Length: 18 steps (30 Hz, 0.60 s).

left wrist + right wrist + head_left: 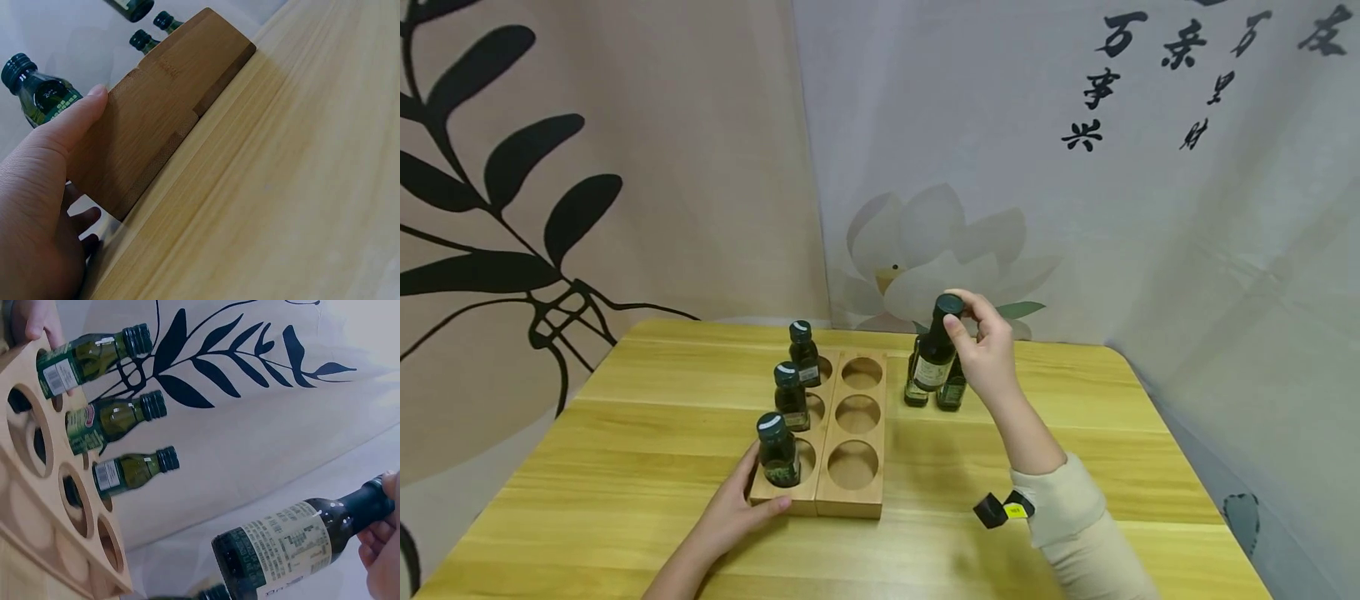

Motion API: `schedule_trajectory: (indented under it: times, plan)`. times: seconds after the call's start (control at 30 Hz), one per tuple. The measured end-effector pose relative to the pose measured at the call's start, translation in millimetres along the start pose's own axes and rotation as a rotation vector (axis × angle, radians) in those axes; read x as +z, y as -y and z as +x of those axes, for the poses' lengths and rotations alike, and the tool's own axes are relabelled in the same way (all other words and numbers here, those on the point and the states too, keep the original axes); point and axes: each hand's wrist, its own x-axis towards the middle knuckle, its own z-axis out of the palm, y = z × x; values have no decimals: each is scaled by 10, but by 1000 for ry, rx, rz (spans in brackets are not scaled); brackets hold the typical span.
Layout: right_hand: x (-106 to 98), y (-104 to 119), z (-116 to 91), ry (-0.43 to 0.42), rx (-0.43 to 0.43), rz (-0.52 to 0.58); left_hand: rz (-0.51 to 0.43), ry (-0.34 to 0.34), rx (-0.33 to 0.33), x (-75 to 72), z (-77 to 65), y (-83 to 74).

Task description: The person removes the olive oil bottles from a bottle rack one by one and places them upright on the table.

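Observation:
My right hand (988, 346) pinches a dark bottle (281, 547) with a cream label by its neck, thumb near the dark cap. It is held tilted above the table's back part, overlapping two more dark bottles that stand there. My left hand (730, 512) grips the near left corner of a wooden rack (850, 508), thumb on the front face and fingers along the side. Three small green bottles stand in the rack's left row: the near bottle (779, 450), the middle bottle (791, 398) and the far bottle (804, 354). The right row shows three round holes.
The standing bottles behind the held one are a left bottle (915, 393) and a right bottle (952, 390). The yellow wooden table (1075, 433) meets a printed cloth backdrop (715, 167) at its back. A small black strap device (996, 510) hangs at the right cuff.

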Motion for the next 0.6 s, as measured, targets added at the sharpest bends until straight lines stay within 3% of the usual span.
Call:
schedule_trajectory:
  times: [0.13, 0.37, 0.6]
  plan:
    - [-118, -39, -11, -19, -8, -26, 2, -10, 15, 0, -4, 6]
    - [-368, -392, -26, -59, 0, -1, -1, -14, 16, 9, 2, 28]
    - [-584, -490, -42, -96, 36, 15, -3, -12, 17, 9, 10, 22]
